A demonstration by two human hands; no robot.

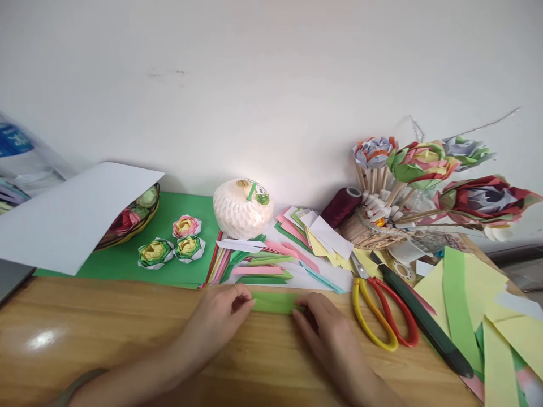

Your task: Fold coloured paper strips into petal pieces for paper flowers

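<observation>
A light green paper strip (274, 302) lies crosswise at the front of the wooden table. My left hand (224, 308) pinches its left end between thumb and fingers. At the right end, the thumb and fingers of my right hand (324, 322) close on the strip too. Just beyond it are folded paper pieces (263, 268) in pink, green, white and blue. Scissors (377, 311) with one yellow and one red handle lie to the right of my right hand, beside a dark green box cutter (424, 316).
Several small paper lotus flowers (186, 226) sit on green paper (178, 277) at left, near a white sheet (76, 215) over a bowl. A foam-netted fruit (242, 209) stands at the back. Maroon thread (343, 207), a basket of paper flowers (356, 234) and paper scraps (470, 288) occupy the right.
</observation>
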